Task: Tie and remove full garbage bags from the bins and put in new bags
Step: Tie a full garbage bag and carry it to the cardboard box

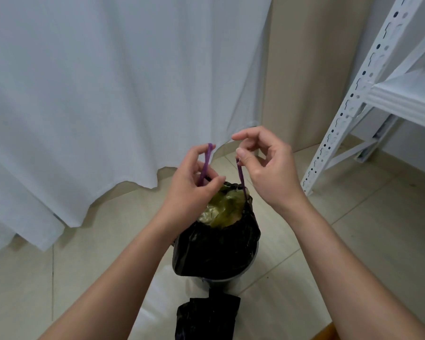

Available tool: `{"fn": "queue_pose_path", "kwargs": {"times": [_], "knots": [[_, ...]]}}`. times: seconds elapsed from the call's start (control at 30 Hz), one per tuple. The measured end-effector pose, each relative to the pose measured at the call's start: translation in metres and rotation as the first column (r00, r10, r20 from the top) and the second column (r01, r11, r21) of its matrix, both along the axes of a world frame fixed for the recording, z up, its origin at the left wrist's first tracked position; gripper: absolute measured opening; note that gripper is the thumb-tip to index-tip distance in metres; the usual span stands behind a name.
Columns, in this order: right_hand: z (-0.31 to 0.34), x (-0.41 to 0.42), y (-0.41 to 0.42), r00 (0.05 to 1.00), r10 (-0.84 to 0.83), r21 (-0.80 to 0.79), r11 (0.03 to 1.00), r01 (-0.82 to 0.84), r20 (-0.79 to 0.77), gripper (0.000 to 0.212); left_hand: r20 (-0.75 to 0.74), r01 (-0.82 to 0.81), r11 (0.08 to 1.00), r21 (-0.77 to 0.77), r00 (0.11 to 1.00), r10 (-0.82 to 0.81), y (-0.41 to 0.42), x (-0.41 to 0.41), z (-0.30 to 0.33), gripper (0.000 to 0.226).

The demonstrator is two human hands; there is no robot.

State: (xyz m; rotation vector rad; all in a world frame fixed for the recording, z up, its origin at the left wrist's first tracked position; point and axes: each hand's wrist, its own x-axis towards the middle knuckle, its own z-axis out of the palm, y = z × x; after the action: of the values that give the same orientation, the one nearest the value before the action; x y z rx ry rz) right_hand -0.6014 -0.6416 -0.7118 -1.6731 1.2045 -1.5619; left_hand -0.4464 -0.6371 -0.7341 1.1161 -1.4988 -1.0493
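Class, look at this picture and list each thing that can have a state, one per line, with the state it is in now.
Black garbage bag: in the bin, mouth partly gathered, not yet tied.
Purple drawstrings: pulled up, one in each hand.
Left hand: pinching the left drawstring.
Right hand: pinching the right drawstring.
Bin: upright on the floor.
Folded black bag: lying on the floor, unopened.

No readable text, label, brand, number or sign anywhere in view.
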Motion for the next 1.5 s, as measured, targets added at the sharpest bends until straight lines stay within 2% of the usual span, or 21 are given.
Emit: {"fn": "queue_pose_path", "kwargs": {"times": [0.07,0.23,0.37,0.47,0.53,0.6,0.67,0.77,0.83,0.93,1.07,1.13,1.2,1.27,1.4,1.47,1.5], "knots": [[0.001,0.004,0.001,0.995,0.085,0.001,0.996,-0.085,0.056,0.027,0.052,0.04,0.999,-0.015,0.998,-0.039,-0.002,-0.008,-0.004,0.044],[0.003,0.01,0.002,0.971,0.224,0.017,0.974,-0.226,0.087,0.028,0.096,0.114,0.992,-0.047,0.989,-0.109,-0.005,-0.022,-0.007,0.012],[-0.001,0.007,-0.001,0.971,0.22,0.062,0.972,-0.226,0.093,0.026,0.147,0.047,0.999,-0.015,0.988,-0.044,-0.01,-0.022,-0.013,0.028],[-0.006,0.003,-0.007,0.991,0.114,0.156,0.98,-0.123,0.066,0.034,0.163,0.006,1.0,0.028,0.987,-0.01,-0.014,-0.019,-0.015,0.032],[-0.013,-0.005,-0.011,0.998,0.062,0.258,0.965,-0.056,-0.017,0.041,0.176,-0.034,0.999,0.033,0.984,0.027,-0.015,-0.017,-0.016,0.029],[-0.02,-0.012,-0.012,0.989,0.126,0.372,0.924,-0.088,-0.078,0.043,0.175,-0.041,0.998,0.038,0.984,0.034,-0.016,-0.015,-0.015,0.025],[-0.026,-0.013,-0.011,0.974,0.225,0.434,0.881,-0.189,-0.032,0.033,0.204,-0.053,0.998,0.029,0.978,0.046,-0.016,-0.014,-0.015,0.029],[-0.031,-0.01,-0.009,0.979,0.199,0.398,0.896,-0.195,0.032,0.021,0.229,-0.065,0.997,0.03,0.972,0.056,-0.015,-0.014,-0.016,0.035],[-0.032,-0.011,-0.008,0.983,0.178,0.383,0.906,-0.178,0.036,0.022,0.247,-0.066,0.998,0.01,0.967,0.061,-0.015,-0.014,-0.017,0.034],[-0.033,-0.012,-0.006,0.987,0.151,0.371,0.915,-0.159,0.051,0.027,0.344,-0.05,0.994,-0.1,0.935,0.081,-0.013,-0.014,-0.02,0.03],[-0.038,-0.019,-0.007,0.991,0.078,0.416,0.902,-0.117,0.108,0.026,0.332,-0.121,0.98,-0.156,0.928,0.168,-0.009,-0.014,-0.022,0.037],[-0.04,-0.027,-0.01,0.987,-0.013,0.449,0.891,-0.062,0.161,0.024,0.297,-0.152,0.986,-0.075,0.94,0.167,-0.01,-0.013,-0.022,0.037],[-0.04,-0.036,-0.012,0.96,-0.116,0.461,0.887,-0.014,0.254,0.021,0.197,-0.131,0.989,0.075,0.974,0.114,-0.011,-0.014,-0.021,0.036],[-0.038,-0.041,-0.013,0.938,-0.124,0.449,0.893,-0.036,0.323,0.02,0.113,-0.079,0.975,0.207,0.992,0.056,-0.013,-0.015,-0.017,0.033],[-0.032,-0.048,-0.011,0.854,0.116,0.414,0.837,-0.359,0.507,0.016,-0.052,-0.005,0.916,0.401,0.998,0.028,-0.018,-0.008,-0.01,0.019],[-0.031,-0.049,-0.009,0.809,0.273,0.415,0.747,-0.519,0.52,0.013,-0.119,0.036,0.893,0.448,0.993,0.019,-0.018,-0.003,-0.007,0.013],[-0.032,-0.048,-0.008,0.802,0.357,0.441,0.692,-0.572,0.48,0.013,-0.13,0.041,0.892,0.451,0.991,0.021,-0.018,-0.002,-0.006,0.011]]}}
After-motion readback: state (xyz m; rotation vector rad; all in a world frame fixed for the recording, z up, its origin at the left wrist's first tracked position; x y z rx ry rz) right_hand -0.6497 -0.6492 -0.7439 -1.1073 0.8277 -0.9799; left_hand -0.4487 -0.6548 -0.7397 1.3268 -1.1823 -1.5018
